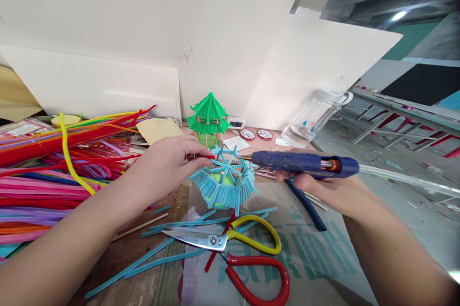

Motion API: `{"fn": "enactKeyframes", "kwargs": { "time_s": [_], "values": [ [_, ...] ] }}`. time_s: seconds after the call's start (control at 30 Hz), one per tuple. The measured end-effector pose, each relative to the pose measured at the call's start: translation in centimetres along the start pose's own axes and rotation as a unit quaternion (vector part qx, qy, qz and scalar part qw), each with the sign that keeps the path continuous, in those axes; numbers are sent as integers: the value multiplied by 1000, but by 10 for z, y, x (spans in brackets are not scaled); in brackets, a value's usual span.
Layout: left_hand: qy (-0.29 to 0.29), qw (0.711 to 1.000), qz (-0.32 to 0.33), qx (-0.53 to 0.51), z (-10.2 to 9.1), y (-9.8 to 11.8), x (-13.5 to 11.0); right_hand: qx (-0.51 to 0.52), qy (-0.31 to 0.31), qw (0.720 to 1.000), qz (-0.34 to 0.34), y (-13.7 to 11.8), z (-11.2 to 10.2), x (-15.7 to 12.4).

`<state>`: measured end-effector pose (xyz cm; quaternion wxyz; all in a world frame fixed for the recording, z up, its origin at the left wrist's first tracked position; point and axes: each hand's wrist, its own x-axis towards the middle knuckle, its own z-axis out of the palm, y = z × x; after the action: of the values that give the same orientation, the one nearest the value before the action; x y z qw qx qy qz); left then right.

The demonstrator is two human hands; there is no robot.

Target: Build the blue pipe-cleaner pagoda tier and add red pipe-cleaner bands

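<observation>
Between the thumb and fingers of my left hand (183,155) is a short red pipe cleaner piece (210,157), held at the upper left side of a blue pipe cleaner model (223,191). That model has a flared skirt and a star-shaped frame of spokes on top. My right hand (319,191) is closed round a dark blue glue gun (302,162), its nozzle pointing left at the model's top, close to the spokes. Whether the nozzle touches is hard to tell. Behind stands a green pagoda-like model (210,121) with a two-tiered roof.
Scissors (223,243) with yellow and red handles lie in front, over loose blue pipe cleaners (151,265). Colourful pipe cleaner bundles (39,191) fill the left side. Dark-handled pliers (305,205) lie at right, and a clear water bottle (309,119) stands at the back right.
</observation>
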<state>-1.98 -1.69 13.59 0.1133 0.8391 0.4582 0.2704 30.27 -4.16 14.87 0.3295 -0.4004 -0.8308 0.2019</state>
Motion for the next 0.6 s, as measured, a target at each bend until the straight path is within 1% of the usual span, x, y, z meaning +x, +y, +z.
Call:
{"fn": "enactKeyframes", "kwargs": {
  "time_s": [0.07, 0.2, 0.3, 0.5, 0.6],
  "values": [
    [1, 1000, -1, 4, 1, 0, 0, -7, -22, 1000, -3, -4, 5, 0],
    [3, 1000, -10, 16, 1, 1, -1, 8, -56, 998, 20, -11, 16, 1],
    [7, 1000, -9, 24, 0, 0, -1, -3, -46, 998, 33, -14, 21, 2],
    [22, 999, 16, 20, 1, -1, 0, -2, -33, 999, 9, -12, 20, 4],
    [23, 999, 16, 19, 2, 0, 1, -13, -31, 999, 14, -14, 21, 5]
  ]
}}
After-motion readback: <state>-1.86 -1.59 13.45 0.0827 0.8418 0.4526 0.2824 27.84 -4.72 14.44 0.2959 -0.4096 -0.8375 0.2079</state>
